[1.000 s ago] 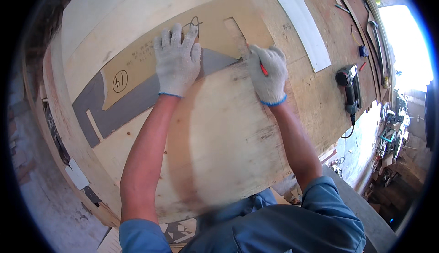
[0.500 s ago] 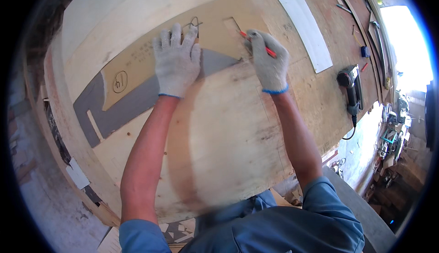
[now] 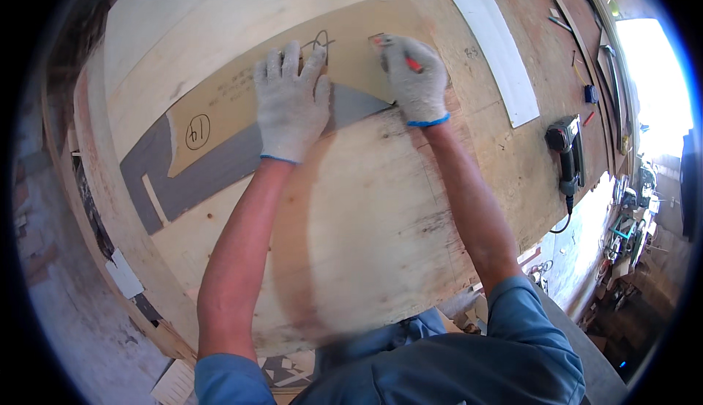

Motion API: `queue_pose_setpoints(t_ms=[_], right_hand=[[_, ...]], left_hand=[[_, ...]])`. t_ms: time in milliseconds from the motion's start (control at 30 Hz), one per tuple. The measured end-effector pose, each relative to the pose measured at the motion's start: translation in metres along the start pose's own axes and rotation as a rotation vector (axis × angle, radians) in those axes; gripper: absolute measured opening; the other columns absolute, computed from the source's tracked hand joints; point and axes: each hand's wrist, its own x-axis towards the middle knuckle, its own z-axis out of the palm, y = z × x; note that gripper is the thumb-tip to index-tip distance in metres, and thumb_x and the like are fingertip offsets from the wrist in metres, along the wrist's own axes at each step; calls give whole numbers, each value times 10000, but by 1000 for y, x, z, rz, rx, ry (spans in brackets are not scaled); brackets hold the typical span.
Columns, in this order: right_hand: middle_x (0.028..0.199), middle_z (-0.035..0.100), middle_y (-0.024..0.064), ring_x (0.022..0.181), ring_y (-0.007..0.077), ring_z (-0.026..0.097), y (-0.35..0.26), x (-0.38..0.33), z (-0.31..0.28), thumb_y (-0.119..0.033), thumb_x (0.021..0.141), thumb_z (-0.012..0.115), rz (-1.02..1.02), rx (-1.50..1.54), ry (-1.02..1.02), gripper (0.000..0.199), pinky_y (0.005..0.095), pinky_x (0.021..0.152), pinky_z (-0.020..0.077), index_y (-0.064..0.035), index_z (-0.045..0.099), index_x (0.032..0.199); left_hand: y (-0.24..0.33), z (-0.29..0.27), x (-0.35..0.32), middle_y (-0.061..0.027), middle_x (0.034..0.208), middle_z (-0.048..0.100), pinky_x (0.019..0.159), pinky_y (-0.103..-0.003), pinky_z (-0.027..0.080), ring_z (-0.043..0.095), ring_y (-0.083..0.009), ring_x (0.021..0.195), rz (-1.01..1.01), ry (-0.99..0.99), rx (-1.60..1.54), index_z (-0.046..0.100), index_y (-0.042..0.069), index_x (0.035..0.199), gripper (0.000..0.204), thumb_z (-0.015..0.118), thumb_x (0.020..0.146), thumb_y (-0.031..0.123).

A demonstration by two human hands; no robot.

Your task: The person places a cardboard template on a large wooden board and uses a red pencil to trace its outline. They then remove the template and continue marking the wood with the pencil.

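A curved template board [image 3: 220, 91], tan with a grey lower band and pen marks, lies flat on a large plywood sheet [image 3: 366, 207]. My left hand [image 3: 291, 108], in a pale knit glove, presses on the template with its fingers stretched out. Gloved the same way, my right hand [image 3: 416, 83] is closed around a red pencil [image 3: 414, 65]. The pencil's front end is over the template's right part, at the slot there. My fingers cover most of that slot. A second narrow slot [image 3: 155, 198] shows at the template's left end.
A long white strip [image 3: 494, 46] lies right of the template. Farther right sit a corded black power tool [image 3: 564, 152], a blue tape measure [image 3: 590, 94], a short red stick [image 3: 588, 119] and thin wood strips [image 3: 586, 46] along the bench edge.
My right hand has moved left and slightly away from me with the pencil, now covering the slot. My left hand stays flat on the template. The whole view has shifted slightly.
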Motion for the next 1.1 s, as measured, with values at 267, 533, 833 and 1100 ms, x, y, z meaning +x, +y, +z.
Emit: queue_pose_setpoints(t_ms=[267, 533, 833, 1100], right_hand=[[932, 763, 128, 858, 222, 721, 1, -2, -11, -181, 941, 669, 134, 85, 64, 170, 334, 770, 551, -50, 768, 987], [863, 737, 81, 699, 94, 658, -29, -82, -74, -214, 1044, 587, 610, 271, -1, 278, 237, 601, 518, 10, 743, 1096], [878, 740, 84, 719, 108, 679, -41, -96, -57, -195, 1042, 587, 638, 399, 64, 262, 246, 630, 541, 7, 743, 1100], [840, 748, 88, 643, 119, 665, -24, -79, -92, -268, 1033, 585, 697, 268, 180, 312, 260, 590, 539, -12, 758, 1081]], left_hand=[[1, -4, 3, -145, 1435, 518, 1154, -562, 299, 441, -378, 1335, -9, -46, -38, 613, 170, 1401, 450, 575, 983, 332], [-3, 8, -2, -144, 1483, 523, 1160, -575, 315, 453, -405, 1368, 5, 6, 1, 605, 191, 1428, 449, 559, 1011, 352], [-5, 19, -3, -161, 1460, 528, 1166, -580, 290, 448, -398, 1359, 27, 62, 4, 628, 190, 1398, 443, 572, 994, 362], [-7, 13, -3, -156, 1480, 523, 1178, -578, 280, 443, -394, 1372, 15, 22, -2, 615, 191, 1423, 451, 548, 1008, 354]])
